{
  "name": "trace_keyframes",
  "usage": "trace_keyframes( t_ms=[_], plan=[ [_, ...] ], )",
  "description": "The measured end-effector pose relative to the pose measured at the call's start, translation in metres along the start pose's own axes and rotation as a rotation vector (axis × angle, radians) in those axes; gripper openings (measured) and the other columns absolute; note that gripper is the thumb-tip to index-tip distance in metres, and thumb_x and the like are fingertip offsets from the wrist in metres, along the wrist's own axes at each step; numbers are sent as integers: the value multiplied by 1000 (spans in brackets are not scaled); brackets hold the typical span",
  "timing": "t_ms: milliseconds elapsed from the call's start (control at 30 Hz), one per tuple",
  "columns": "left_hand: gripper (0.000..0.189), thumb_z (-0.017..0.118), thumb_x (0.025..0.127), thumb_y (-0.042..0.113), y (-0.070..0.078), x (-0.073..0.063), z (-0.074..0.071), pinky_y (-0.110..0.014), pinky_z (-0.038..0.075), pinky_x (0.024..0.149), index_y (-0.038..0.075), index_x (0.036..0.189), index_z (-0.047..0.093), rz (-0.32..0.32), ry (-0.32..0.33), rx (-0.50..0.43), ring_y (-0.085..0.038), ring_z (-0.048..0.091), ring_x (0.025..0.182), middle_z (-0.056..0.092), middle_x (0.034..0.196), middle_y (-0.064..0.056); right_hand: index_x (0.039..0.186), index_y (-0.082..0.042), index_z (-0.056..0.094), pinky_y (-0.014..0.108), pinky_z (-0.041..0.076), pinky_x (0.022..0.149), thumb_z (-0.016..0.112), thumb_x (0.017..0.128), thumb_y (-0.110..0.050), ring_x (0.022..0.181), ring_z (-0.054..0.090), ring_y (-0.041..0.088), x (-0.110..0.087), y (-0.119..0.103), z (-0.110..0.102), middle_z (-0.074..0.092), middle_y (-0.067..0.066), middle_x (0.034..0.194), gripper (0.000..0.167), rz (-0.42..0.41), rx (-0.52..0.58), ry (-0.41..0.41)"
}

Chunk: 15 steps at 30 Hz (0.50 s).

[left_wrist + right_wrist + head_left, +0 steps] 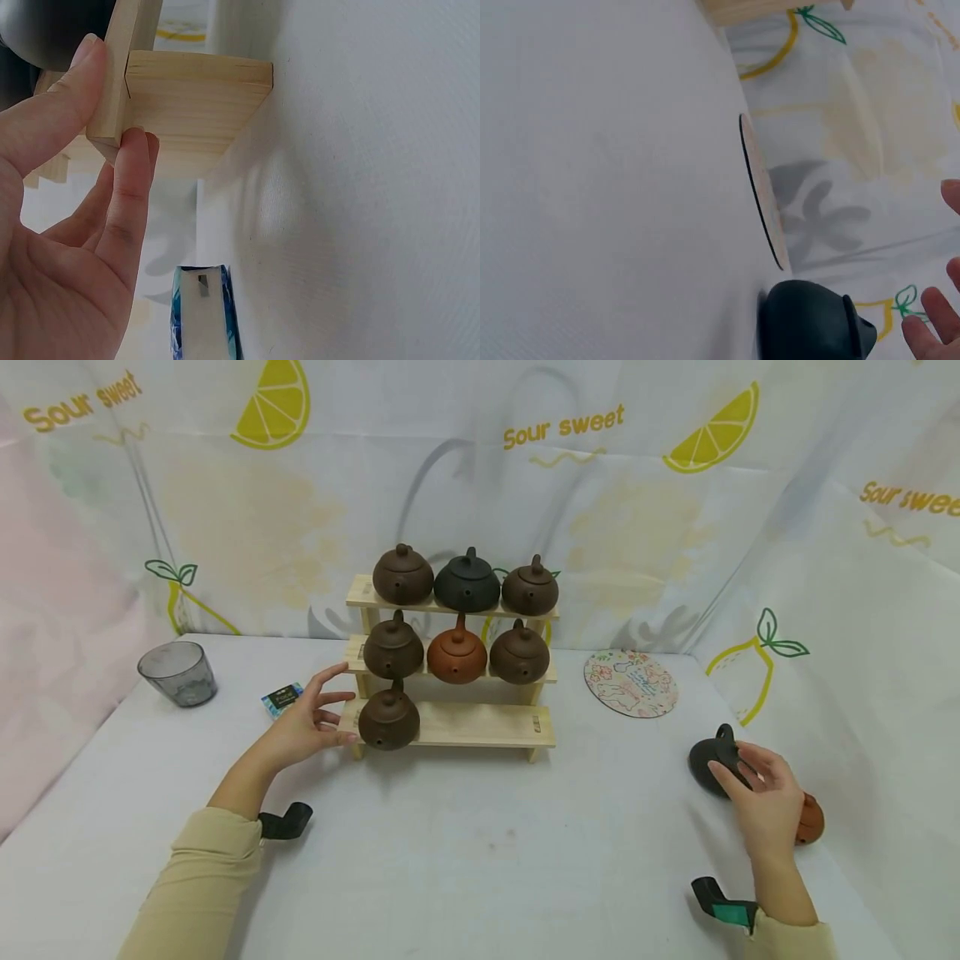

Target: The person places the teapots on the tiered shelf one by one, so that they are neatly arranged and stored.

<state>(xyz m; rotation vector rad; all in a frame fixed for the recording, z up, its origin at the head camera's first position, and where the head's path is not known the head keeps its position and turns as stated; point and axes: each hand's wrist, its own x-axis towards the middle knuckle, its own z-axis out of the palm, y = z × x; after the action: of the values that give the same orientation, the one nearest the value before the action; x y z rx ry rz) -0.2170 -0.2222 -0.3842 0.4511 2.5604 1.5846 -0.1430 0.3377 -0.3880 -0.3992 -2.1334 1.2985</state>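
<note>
My left hand [300, 727] pinches the left end of the lowest board of a three-tier wooden shelf [480, 722]. In the left wrist view, the thumb lies on the board's top and fingertips press its edge and underside. A dark brown teapot [388, 722] sits at that board's left end. At the right side of the table my right hand [768, 806] hovers over a black teapot [705, 764], fingers spread. The right wrist view shows these fingers [937, 322] apart from the black teapot. An orange-brown teapot [810, 820] is partly hidden behind the right hand.
Brown, black and orange-brown teapots fill the upper board [360, 592] and middle board [352, 656]. A grey glass cup [180, 675] and a small blue packet [282, 698] are left of the shelf. A round patterned mat [632, 685] lies right, near the back curtain [450, 485].
</note>
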Motion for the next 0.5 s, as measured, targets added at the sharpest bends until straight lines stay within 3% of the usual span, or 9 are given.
trace_keyframes(
  t_ms=[200,267,367,500],
  plan=[
    [100,74,77,-1,-1,0,0,-27,48,71,25,149,9,7,-4,14,-35,54,95,38,137,-29,130,-29,54,23,28,102,77,76,-37,126,38,11,35,63,-10,46,-4,134,59,139,-150,-57],
    [100,74,77,-1,-1,0,0,-27,48,71,25,149,9,6,-5,11,-35,54,95,38,137,-29,133,-31,51,28,26,104,75,75,-44,131,32,16,41,71,-11,39,0,142,64,168,-203,-95],
    [100,74,77,-1,-1,0,0,-27,48,71,25,149,9,9,-6,10,-35,54,95,38,137,-29,138,-25,46,35,23,106,73,77,-44,136,25,24,42,61,-13,29,8,148,69,191,-229,-179],
    [100,74,77,-1,-1,0,0,-27,48,71,25,149,9,13,-5,13,-35,54,94,38,137,-29,142,-13,39,48,19,106,74,80,-32,137,15,36,37,29,-13,16,18,151,74,226,-202,-296]
  ],
)
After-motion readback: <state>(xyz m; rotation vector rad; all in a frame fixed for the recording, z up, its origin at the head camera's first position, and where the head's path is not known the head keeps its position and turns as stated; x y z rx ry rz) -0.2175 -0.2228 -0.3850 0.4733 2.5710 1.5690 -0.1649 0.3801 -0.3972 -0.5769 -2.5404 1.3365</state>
